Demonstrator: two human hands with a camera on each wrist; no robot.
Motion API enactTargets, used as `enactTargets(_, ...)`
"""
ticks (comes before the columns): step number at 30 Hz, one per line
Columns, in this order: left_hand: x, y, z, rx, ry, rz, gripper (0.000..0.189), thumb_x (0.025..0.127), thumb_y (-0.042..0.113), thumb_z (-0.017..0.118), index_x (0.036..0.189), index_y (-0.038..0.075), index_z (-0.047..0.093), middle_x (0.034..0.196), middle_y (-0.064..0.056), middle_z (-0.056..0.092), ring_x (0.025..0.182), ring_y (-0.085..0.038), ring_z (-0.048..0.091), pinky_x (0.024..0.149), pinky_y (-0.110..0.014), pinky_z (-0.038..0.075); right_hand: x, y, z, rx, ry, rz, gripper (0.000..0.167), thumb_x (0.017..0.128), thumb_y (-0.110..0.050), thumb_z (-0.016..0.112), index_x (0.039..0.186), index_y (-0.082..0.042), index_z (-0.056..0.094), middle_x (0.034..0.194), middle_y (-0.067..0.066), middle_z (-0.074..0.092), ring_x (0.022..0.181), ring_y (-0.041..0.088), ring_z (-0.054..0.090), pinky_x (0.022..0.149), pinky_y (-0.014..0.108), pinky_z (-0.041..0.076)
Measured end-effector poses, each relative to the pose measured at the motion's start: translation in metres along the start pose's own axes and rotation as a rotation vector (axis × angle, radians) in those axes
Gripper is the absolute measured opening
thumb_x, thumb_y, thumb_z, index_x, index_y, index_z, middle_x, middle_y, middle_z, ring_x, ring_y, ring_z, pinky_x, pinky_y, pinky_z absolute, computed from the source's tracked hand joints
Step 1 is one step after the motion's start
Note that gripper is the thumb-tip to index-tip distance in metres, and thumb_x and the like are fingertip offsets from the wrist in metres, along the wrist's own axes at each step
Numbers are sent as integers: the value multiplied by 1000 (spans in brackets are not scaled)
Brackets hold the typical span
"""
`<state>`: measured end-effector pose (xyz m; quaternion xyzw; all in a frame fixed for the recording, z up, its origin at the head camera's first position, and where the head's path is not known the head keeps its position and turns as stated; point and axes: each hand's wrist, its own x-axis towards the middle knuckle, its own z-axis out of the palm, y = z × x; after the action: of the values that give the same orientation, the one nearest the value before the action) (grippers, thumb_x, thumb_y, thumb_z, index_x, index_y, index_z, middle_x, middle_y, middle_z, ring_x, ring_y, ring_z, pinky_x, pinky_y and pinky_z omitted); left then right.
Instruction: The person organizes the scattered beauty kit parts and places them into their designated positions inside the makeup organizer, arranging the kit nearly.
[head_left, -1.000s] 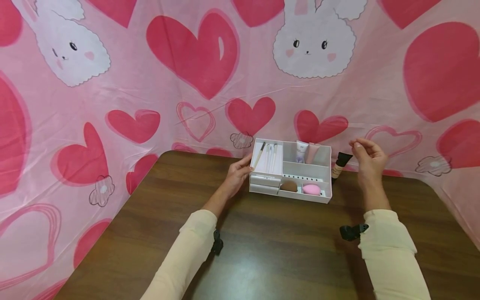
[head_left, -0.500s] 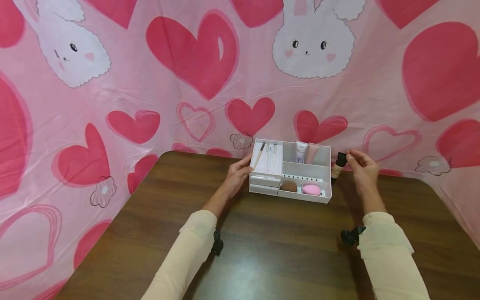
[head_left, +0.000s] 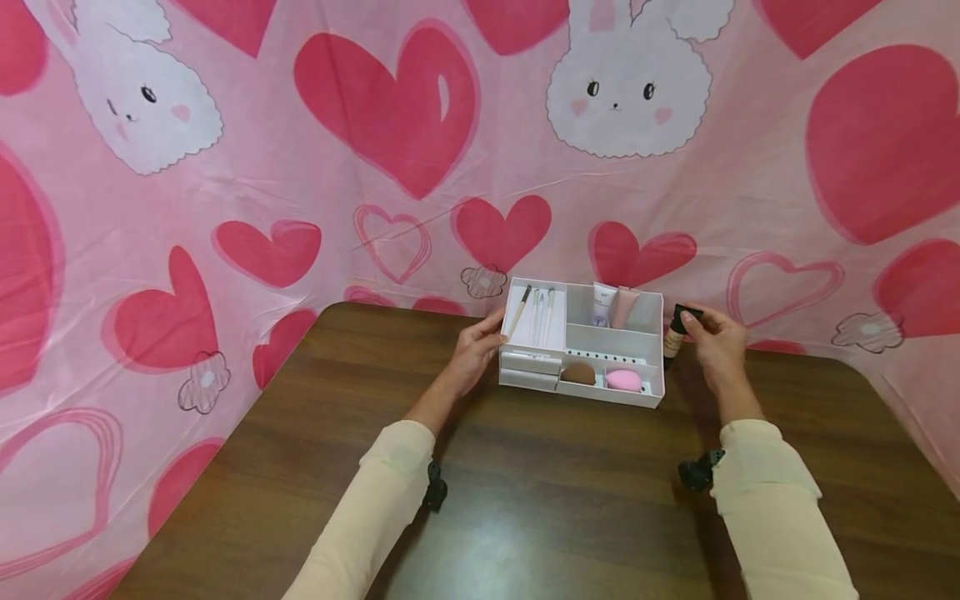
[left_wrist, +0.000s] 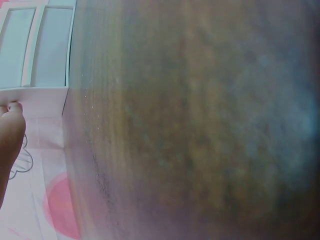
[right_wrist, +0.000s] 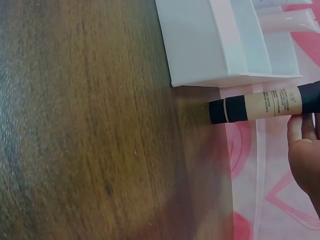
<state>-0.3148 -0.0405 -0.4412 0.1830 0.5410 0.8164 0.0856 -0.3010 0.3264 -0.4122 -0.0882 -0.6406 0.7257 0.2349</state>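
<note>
A white makeup organizer [head_left: 615,342] stands at the back of the table. My left hand [head_left: 474,354] rests its fingertips against the organizer's left side wall; in the left wrist view a fingertip [left_wrist: 15,106] touches that wall beside the drawer fronts. My right hand [head_left: 720,350] pinches the black upper end of a beige foundation tube [head_left: 673,342], just right of the organizer. The tube stands cap down, leaning slightly, and in the right wrist view its black cap [right_wrist: 227,110] is at the table's back edge.
The organizer carries makeup brushes [head_left: 542,317], a white tube [head_left: 602,304], a pink tube [head_left: 622,308], a brown sponge [head_left: 577,372] and a pink sponge [head_left: 624,380]. Behind the wooden table [head_left: 570,483] hangs a pink heart-patterned cloth [head_left: 517,167].
My right hand has come down and left to the foundation tube and taken its black upper end between thumb and fingers. The left hand and the organizer have stayed in place.
</note>
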Motion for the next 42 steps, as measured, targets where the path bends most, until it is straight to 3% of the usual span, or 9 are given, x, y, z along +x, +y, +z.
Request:
enactTargets(4, 0, -1, 0, -3, 4, -1, 63, 93, -13, 42, 154, -13, 23, 169, -25, 16, 149, -37, 28, 101, -12, 49, 0, 1, -1, -10, 2, -2, 31, 92, 5, 66, 82, -23, 76, 73, -17, 72, 70, -4, 65, 63, 9, 55)
enactTargets(19, 1, -2, 0, 2, 7, 3, 65, 92, -12, 42, 154, -13, 23, 169, -26, 16, 149, -36, 29, 100, -12, 49, -2, 0, -3, -93, 3, -61, 33, 92, 4, 67, 80, -26, 75, 70, -22, 71, 68, -8, 63, 64, 6, 52)
enactTargets(30, 2, -1, 1, -21, 5, 1, 64, 93, -12, 42, 154, -14, 22, 169, -24, 15, 151, -36, 25, 100, -11, 48, -2, -3, -2, -128, 11, -53, 36, 93, 2, 67, 76, -30, 72, 69, -24, 69, 66, -9, 61, 63, 5, 51)
enactTargets(42, 1, -2, -1, -4, 7, -5, 64, 93, -12, 42, 154, -14, 22, 169, -26, 15, 152, -37, 24, 104, -14, 47, -5, -6, -1, -134, 28, -38, 27, 92, 5, 67, 85, -20, 76, 69, -23, 70, 66, -8, 62, 62, 7, 53)
